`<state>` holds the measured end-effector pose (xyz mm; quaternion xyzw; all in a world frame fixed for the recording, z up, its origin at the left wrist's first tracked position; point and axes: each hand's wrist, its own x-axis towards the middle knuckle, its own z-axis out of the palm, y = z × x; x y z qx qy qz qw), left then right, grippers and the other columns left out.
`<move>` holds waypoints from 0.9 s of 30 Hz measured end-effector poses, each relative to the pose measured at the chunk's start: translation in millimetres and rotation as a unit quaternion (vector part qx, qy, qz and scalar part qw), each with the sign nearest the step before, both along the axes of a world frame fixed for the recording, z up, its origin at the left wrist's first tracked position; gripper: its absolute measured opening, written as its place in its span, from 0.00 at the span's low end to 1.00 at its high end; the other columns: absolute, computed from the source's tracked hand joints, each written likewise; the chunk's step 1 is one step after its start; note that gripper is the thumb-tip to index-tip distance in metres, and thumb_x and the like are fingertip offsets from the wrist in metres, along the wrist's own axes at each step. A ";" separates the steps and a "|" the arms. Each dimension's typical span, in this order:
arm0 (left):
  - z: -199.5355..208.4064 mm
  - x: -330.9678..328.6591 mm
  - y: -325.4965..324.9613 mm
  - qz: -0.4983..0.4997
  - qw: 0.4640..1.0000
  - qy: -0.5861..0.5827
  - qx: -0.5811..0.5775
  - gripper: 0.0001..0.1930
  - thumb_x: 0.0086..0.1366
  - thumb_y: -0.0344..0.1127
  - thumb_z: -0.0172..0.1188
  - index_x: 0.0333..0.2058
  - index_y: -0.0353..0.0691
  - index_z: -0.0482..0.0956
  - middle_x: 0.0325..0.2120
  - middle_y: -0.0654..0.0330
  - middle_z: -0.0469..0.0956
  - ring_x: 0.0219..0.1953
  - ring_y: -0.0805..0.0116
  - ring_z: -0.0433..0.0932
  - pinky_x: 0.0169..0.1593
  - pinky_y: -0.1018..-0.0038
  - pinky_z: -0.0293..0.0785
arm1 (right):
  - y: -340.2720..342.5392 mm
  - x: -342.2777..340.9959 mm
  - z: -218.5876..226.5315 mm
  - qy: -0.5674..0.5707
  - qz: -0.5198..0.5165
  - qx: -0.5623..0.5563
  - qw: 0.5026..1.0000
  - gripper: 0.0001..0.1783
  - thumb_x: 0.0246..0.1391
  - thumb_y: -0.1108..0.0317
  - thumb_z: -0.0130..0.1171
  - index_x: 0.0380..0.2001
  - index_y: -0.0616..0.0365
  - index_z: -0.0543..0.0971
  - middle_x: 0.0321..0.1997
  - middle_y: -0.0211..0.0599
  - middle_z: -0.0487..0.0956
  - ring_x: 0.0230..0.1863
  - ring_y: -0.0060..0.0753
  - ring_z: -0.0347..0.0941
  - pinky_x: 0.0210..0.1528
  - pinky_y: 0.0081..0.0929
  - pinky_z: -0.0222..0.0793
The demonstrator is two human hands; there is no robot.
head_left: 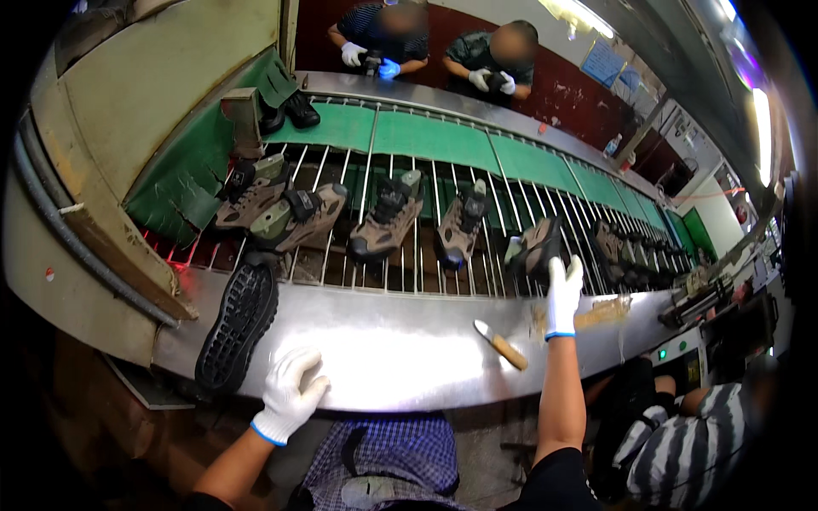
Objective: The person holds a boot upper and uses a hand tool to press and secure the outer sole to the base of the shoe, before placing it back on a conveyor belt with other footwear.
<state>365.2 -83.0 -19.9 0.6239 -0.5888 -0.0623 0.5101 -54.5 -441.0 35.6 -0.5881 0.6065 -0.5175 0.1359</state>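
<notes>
My right hand (563, 298), in a white glove with a blue cuff, reaches over the bench edge. Its fingertips are at the lower edge of a brown and black shoe (538, 245) on the rack. Those fingers are stretched out and slightly apart; a firm grip does not show. Over the near edge of the metal bench (375, 341), my left hand (291, 393) wears a matching glove, loosely curved, thumb apart, holding nothing. Left of it lies a black lugged shoe sole (239, 328). A knife (501, 345) with a wooden handle rests between my hands.
Several similar shoes (388, 217) sit along the rack of metal rods (336, 255). Green sheeting (434, 139) runs behind them. Black shoes (298, 111) stand at the far left. Two gloved co-workers (492, 64) face me across the line; another person (690, 443) sits at right.
</notes>
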 end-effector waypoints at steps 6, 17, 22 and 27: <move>12.5 -9.9 -26.3 0.015 0.993 -0.102 0.060 0.07 0.55 0.30 0.67 0.29 0.37 0.76 0.26 0.53 0.75 0.31 0.49 0.77 0.38 0.56 0.75 | -87.8 141.8 -34.1 0.168 0.095 0.151 0.969 0.63 0.53 0.34 0.74 0.78 0.63 0.60 0.72 0.69 0.72 0.68 0.66 0.76 0.71 0.48 0.72; 9.5 -5.4 -24.5 0.030 0.993 -0.105 0.044 0.08 0.54 0.29 0.67 0.29 0.37 0.76 0.26 0.53 0.74 0.30 0.48 0.75 0.36 0.56 0.72 | -68.2 157.6 -41.0 -0.461 0.269 0.150 0.833 0.23 0.67 0.60 0.70 0.58 0.62 0.81 0.54 0.38 0.86 0.48 0.33 0.84 0.52 0.35 0.82; -19.9 -2.4 -7.1 0.068 0.991 0.111 0.011 0.17 0.69 0.28 0.64 0.54 0.30 0.82 0.51 0.47 0.84 0.51 0.50 0.85 0.59 0.57 0.80 | 73.8 156.4 47.5 -0.052 0.416 0.266 0.868 0.31 0.67 0.53 0.66 0.61 0.69 0.79 0.56 0.48 0.86 0.56 0.37 0.84 0.57 0.35 0.79; -33.2 -70.3 -12.2 0.008 0.928 0.371 0.035 0.25 0.83 0.37 0.52 0.71 0.30 0.70 0.62 0.51 0.79 0.63 0.59 0.78 0.70 0.62 0.73 | 214.2 169.5 -43.9 -0.074 0.450 0.227 0.861 0.31 0.68 0.62 0.68 0.67 0.69 0.74 0.55 0.51 0.86 0.58 0.42 0.83 0.66 0.38 0.76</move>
